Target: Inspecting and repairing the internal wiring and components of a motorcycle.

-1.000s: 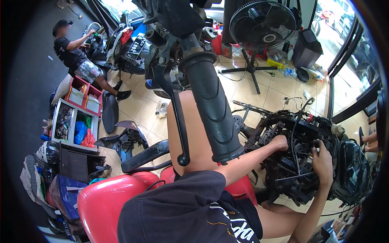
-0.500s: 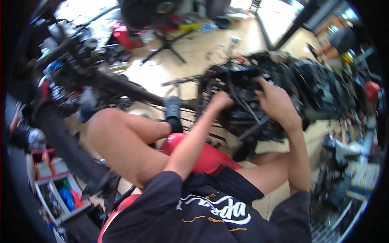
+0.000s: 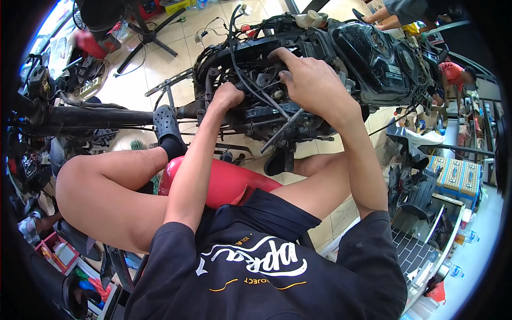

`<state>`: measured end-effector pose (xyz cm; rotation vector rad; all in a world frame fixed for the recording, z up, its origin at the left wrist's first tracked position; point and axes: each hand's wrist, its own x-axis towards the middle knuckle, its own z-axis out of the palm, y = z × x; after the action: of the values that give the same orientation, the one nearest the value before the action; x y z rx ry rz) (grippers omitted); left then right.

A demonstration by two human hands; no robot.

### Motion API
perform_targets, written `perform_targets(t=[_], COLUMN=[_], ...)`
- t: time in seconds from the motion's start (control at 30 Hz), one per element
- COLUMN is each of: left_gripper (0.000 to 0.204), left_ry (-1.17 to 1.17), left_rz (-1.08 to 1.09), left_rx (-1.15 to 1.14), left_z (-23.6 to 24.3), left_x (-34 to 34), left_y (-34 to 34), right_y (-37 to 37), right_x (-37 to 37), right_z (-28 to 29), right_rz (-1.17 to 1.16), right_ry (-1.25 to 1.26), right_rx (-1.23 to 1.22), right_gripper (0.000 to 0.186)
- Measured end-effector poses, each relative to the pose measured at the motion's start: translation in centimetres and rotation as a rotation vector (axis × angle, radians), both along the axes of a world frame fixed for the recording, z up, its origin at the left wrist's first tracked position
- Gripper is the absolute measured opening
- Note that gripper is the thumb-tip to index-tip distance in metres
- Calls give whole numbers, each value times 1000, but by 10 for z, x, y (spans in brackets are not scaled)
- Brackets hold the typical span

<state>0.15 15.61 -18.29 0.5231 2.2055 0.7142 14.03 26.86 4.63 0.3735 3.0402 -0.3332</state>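
Note:
A stripped motorcycle frame (image 3: 210, 74) with engine parts, brackets, cables and black hoses (image 3: 250, 88) lies across the upper middle of the view. My left hand (image 3: 229, 96) is at its near left part, fingers curled; what they hold is hidden among the parts. Right of it, my right hand (image 3: 314, 85) reaches into the frame, index finger stretched over the parts and thumb apart from it. A black fuel tank (image 3: 365, 58) sits to the right of my right hand. I am seated on a red seat (image 3: 229, 181) with my legs bent around it.
A pedestal fan (image 3: 96, 13) stands at the upper left. Motorcycle parts (image 3: 69, 117) crowd the left side. Another person's legs (image 3: 397, 13) show at top right, and a person in red (image 3: 453, 77) bends at the right. Plastic parts, a patterned box (image 3: 456, 181) and bottles lie at lower right.
My view has swung right and down, so the handlebar that filled the middle is gone from there and the frame is central. My hands remain among its parts; my right fingers have shifted.

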Motion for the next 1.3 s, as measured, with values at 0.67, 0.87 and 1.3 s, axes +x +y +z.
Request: perform_targets(t=[0.67,0.87,1.3], left_gripper=[47,47,46], left_ry=[5,-22,10], left_rz=[-4,-3,-29], left_rx=[-40,-47,-44], left_z=[10,4,0], left_x=[1,0,-2], left_y=[1,2,4], right_y=[2,-5,-4], right_x=[1,-2,-3], right_z=[1,8,5], right_rz=[53,-34,-11], right_ry=[82,-40,9], right_rx=[83,65,72], right_gripper=[28,29,24])
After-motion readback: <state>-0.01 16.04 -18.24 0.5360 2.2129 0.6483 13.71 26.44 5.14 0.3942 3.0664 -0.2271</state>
